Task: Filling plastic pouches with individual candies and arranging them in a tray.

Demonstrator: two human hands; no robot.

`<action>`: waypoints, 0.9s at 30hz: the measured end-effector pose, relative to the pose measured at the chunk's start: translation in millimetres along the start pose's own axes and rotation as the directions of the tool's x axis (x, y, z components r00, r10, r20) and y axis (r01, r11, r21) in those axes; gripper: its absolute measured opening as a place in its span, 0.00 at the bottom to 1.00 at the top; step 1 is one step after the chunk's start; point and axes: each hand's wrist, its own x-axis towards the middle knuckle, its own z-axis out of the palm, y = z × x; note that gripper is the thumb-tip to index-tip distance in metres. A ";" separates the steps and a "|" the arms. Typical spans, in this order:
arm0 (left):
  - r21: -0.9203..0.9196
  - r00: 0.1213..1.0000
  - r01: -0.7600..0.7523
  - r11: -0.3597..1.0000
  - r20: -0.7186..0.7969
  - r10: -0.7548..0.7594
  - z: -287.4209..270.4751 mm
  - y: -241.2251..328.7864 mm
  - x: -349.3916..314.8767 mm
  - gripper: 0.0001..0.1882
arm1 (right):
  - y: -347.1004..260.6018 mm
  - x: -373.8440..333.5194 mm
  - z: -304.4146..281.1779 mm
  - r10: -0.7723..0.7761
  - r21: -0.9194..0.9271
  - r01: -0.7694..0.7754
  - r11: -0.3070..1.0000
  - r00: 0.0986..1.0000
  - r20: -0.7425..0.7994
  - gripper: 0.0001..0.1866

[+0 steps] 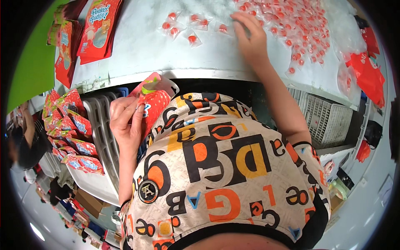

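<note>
My left hand (126, 118) grips a red pouch (155, 106) at the table's front edge, fingers and thumb pinched on its side. The pouch has a strawberry-dot pattern and its top is spread apart. Over the white table (137, 46) reaches my right hand (252, 36), fingers stretched and apart. Just left of its fingertips lies a clear-wrapped red candy (223, 28). Several more wrapped candies (192, 38) are scattered farther left. To the right of the hand spreads a large heap of wrapped candies (302, 35).
Flat red pouches (98, 35) are stacked at the table's far left. Filled pouches (71, 129) sit in a pale crate (102, 137) on my left. Below the table at right stands a grey plastic basket (327, 118). A clear plastic bag (346, 35) lies at the right edge. Another person (27, 137) is at far left.
</note>
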 end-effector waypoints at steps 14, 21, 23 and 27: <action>0.184 0.988 0.072 0.980 0.121 -0.095 -7.7 -0.1 -8.9 0.09 | -50.9 56.7 13.0 -0.180 -0.218 0.291 0.932 0.890 0.418 0.17; 0.229 0.968 0.093 0.969 0.206 -0.142 -7.0 -3.1 -17.7 0.12 | -24.8 69.0 57.2 -0.096 -0.032 0.127 0.991 0.868 0.487 0.14; 0.220 0.959 0.129 0.967 0.219 -0.178 -7.3 -5.7 -19.3 0.12 | -29.3 75.2 69.6 -0.090 0.070 0.065 0.995 0.891 0.445 0.14; 0.261 0.943 0.187 0.947 0.223 -0.248 -11.3 -9.4 -23.6 0.10 | -41.1 87.3 64.2 -0.064 0.120 0.006 0.993 0.873 0.484 0.21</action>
